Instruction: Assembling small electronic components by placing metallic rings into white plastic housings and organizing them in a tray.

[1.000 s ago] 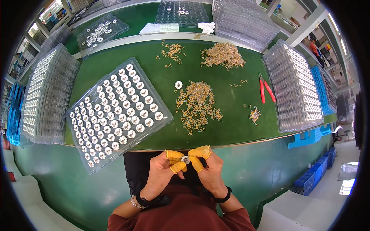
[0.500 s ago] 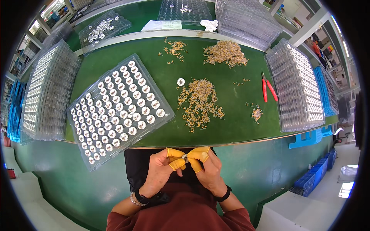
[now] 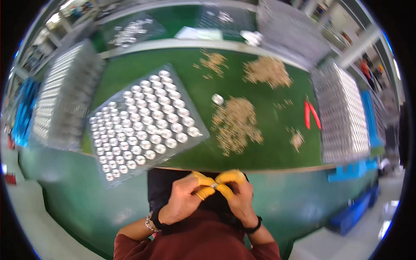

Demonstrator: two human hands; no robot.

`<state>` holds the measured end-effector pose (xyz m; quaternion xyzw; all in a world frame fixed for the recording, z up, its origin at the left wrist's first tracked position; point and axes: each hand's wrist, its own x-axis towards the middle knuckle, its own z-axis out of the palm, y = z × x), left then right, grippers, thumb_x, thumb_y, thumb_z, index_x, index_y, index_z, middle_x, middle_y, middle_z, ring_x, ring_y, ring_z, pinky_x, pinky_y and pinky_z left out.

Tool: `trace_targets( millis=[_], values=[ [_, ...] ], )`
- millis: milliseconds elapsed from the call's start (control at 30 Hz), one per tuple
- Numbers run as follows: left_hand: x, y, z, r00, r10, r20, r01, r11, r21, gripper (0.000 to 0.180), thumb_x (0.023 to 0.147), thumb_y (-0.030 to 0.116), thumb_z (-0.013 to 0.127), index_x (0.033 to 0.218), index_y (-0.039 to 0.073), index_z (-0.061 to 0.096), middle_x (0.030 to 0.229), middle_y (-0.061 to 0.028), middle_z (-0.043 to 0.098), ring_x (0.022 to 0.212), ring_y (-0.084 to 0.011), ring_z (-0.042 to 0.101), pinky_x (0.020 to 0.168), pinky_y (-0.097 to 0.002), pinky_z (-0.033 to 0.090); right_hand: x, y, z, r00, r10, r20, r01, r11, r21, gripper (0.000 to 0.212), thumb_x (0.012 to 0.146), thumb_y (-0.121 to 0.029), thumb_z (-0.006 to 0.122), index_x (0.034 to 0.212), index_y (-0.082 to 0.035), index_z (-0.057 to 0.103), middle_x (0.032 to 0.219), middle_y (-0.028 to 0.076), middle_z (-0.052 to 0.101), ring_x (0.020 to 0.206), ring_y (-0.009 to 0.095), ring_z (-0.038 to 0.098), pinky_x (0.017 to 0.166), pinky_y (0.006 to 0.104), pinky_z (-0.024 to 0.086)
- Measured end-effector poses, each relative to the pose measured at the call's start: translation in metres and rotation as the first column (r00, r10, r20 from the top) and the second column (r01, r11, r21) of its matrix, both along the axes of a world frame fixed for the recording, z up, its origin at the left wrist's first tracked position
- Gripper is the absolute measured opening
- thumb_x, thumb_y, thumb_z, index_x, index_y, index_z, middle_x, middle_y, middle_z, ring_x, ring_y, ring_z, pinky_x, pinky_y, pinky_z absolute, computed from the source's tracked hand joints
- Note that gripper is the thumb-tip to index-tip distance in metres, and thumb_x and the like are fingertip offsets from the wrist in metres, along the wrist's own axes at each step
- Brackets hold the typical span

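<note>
1. The left hand (image 3: 184, 196), yellow covers on its fingertips, is clamped on a small metallic piece (image 3: 214, 186) pinched between thumb and finger.
2. The right hand (image 3: 241, 197), similarly covered, meets the same piece from the other side, thumb and forefinger drawn near each other; blur hides whether they grip it, so I cannot tell.
3. The small metallic piece lies between the two sets of fingertips, in front of the wearer's dark-red shirt (image 3: 199, 238) and just short of the near edge of the green table (image 3: 277, 151).
4. Left of centre, a clear tray (image 3: 196, 139) sits at a slant, its near corner jutting past the table edge; it bears rows of round silver parts (image 3: 151, 129).
5. To the right of the tray, a single silver part (image 3: 217, 99) rests on the table, just beside the upper left of a large heap of small yellowish components (image 3: 236, 123).
6. Farther back lie a dense pile (image 3: 268, 72) and a sparser scatter (image 3: 213, 63) of similar components; a small cluster (image 3: 297, 139) lies toward the right.
7. Red-handled pliers (image 3: 310, 115) lie with handles toward the wearer, near the right-hand stack of trays (image 3: 342, 112).
8. A second stack of trays (image 3: 65, 95) stands at the table's left end.
</note>
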<state>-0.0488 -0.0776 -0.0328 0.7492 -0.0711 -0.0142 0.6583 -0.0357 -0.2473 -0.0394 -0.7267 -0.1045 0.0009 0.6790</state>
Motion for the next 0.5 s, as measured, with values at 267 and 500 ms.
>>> trace_targets(
  millis=[267,500],
  values=[
    [0.033,0.091,0.039,0.951,0.238,-0.198,-0.243,0.97,0.001,0.015,0.085,-0.007,0.061,0.096,0.001,0.067,0.081,-0.0041,0.063,0.056,-0.01,0.057,0.048,-0.023,0.049,0.004,-0.011,-0.002,0.981,-0.17,-0.097,0.184,0.97,0.16,0.011,0.086,0.001,0.064,0.097,0.001,0.06,0.087,0.008,0.064,0.079,0.014,0.062,0.075,0.0248,0.05],
    [0.124,0.2,0.054,0.815,0.573,0.08,-0.552,0.729,0.404,0.012,0.078,0.001,0.068,0.088,-0.005,0.067,0.07,-0.0117,0.067,0.061,-0.0166,0.064,0.053,-0.03,0.05,0.014,-0.014,-0.009,0.965,-0.26,-0.018,0.261,0.964,0.055,0.009,0.088,0.001,0.061,0.097,0.002,0.06,0.083,0.007,0.064,0.074,0.013,0.062,0.07,0.0244,0.051]
  ],
)
